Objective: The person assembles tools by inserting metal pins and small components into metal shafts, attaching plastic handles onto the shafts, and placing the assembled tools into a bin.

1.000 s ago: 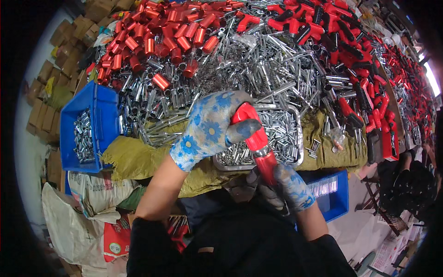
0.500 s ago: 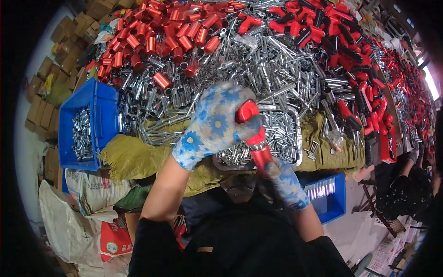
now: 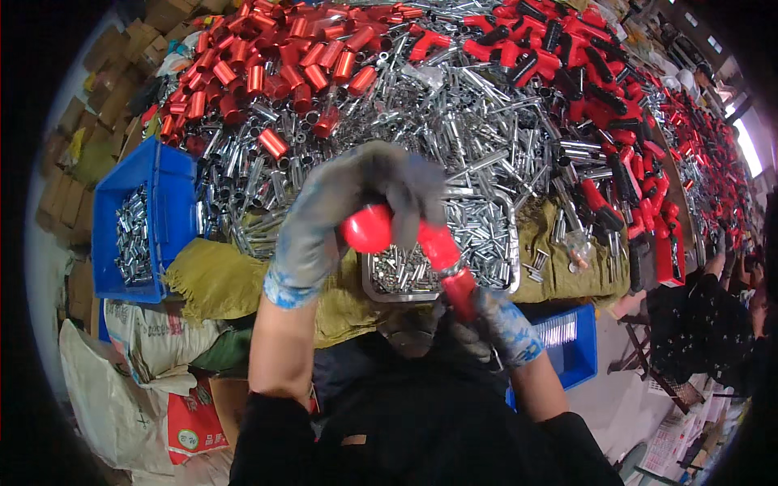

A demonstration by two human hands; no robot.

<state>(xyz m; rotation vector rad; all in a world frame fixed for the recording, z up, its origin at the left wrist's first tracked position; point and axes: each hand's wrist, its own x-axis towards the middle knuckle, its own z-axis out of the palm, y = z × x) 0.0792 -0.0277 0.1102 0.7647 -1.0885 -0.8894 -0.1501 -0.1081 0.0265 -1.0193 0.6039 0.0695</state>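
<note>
Both my hands wear blue-flowered gloves with grey palms. My left hand [image 3: 324, 190] is closed around the upper part of a red tool with a pistol-like handle [image 3: 439, 247]; the handle's rounded red end pokes out under the fingers. A silvery ring and a red metal tube make up the tool's lower part. My right hand [image 3: 496, 320] grips that tube near my body. The tool slants over a metal tray [image 3: 405, 297] of small silvery pins and nuts. My left fingers are blurred and hide the tool's middle.
Loose chrome rods and tubes [image 3: 454, 121] are heaped beyond the tray. Red metal sleeves [image 3: 255, 79] lie at the far left, red-and-black handles [image 3: 579, 57] at the far right. A blue bin [image 3: 166, 219] stands left, another blue bin [image 3: 579, 368] low right. A person [image 3: 701, 332] sits at right.
My left hand has rolled over and moved left, so its grey palm side and the handle's rounded end now show. My right hand stays on the red tube.
</note>
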